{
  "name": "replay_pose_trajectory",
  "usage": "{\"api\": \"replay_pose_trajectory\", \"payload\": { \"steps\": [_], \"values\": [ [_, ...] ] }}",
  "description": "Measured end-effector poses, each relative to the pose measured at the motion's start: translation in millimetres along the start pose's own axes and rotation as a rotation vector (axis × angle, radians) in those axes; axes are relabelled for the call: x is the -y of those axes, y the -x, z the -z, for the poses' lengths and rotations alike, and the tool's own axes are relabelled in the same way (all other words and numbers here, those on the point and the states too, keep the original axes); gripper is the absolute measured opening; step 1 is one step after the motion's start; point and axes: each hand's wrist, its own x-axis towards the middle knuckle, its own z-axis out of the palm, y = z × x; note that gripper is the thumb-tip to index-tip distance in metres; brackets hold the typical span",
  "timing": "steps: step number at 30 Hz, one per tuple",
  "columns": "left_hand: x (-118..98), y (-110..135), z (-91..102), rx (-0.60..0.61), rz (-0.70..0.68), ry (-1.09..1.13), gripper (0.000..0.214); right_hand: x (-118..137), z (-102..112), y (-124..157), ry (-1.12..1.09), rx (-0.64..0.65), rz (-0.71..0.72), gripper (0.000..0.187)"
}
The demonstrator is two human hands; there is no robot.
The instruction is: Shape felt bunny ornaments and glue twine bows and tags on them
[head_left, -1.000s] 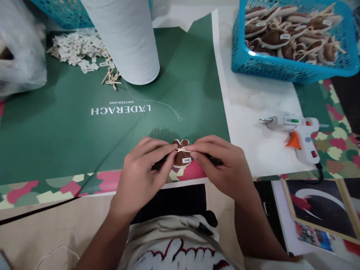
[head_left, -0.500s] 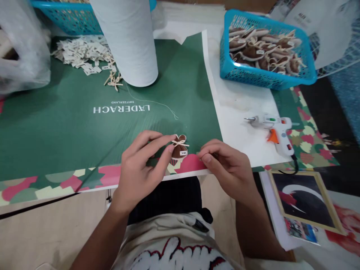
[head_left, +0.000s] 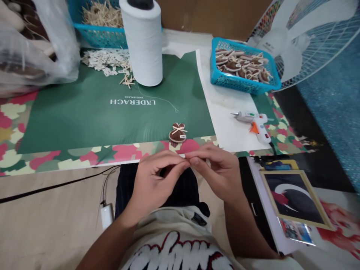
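My left hand (head_left: 161, 180) and my right hand (head_left: 216, 170) meet at the fingertips just in front of the table's near edge. Thumb and forefinger are pressed together on each hand, and whatever lies between them is too small or hidden to name. Just beyond the fingers, a small brown felt ornament (head_left: 177, 135) lies on the green sheet (head_left: 84, 123). It has two rounded ears, a pale edge, a cream bow (head_left: 179, 129) and a little white label (head_left: 182, 137). Neither hand touches it.
A white glue gun (head_left: 255, 122) lies to the right. Behind it, a blue basket (head_left: 242, 84) holds several brown ornaments, near a fan (head_left: 287, 41). A thread cone (head_left: 147, 48), loose labels (head_left: 105, 60), a basket of bows (head_left: 101, 35) and a plastic bag (head_left: 66, 48) stand at back left.
My left hand has let go of the brown ornament and drawn back toward me. Both hands' fingertips have come together. The camera view has shifted, showing more of the fan.
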Motion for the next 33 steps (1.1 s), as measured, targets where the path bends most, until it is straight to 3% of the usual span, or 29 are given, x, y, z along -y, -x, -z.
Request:
{"api": "replay_pose_trajectory", "payload": {
  "steps": [5, 10, 17, 20, 22, 26, 33],
  "values": [
    [-8, 12, 2.4, 0.015, 0.036, 0.097, 0.019, 7, -8, 16, 0.049, -0.034, 0.035, 0.018],
    [-10, 32, 0.4, -0.065, 0.086, 0.162, 0.014, 16, -10, 32, 0.124, -0.101, 0.093, 0.016],
    [-11, 56, 2.2, -0.103, 0.113, 0.277, 0.016, 2, 13, 61, 0.005, -0.448, -0.028, 0.021],
    [-15, 65, 3.0, -0.076, 0.125, 0.281, 0.021, 3, 19, 71, -0.052, -0.611, 0.016, 0.017],
    [-19, 69, 2.7, -0.034, 0.148, 0.309, 0.026, 12, 16, 78, 0.031, -0.571, 0.143, 0.012],
    [-29, 76, 1.6, 0.052, 0.203, 0.405, 0.031, 39, -3, 82, 0.226, -0.268, 0.411, 0.024],
    [-41, 89, 4.1, 0.106, 0.225, 0.487, 0.034, 51, -24, 75, 0.286, -0.156, 0.505, 0.028]
  ]
}}
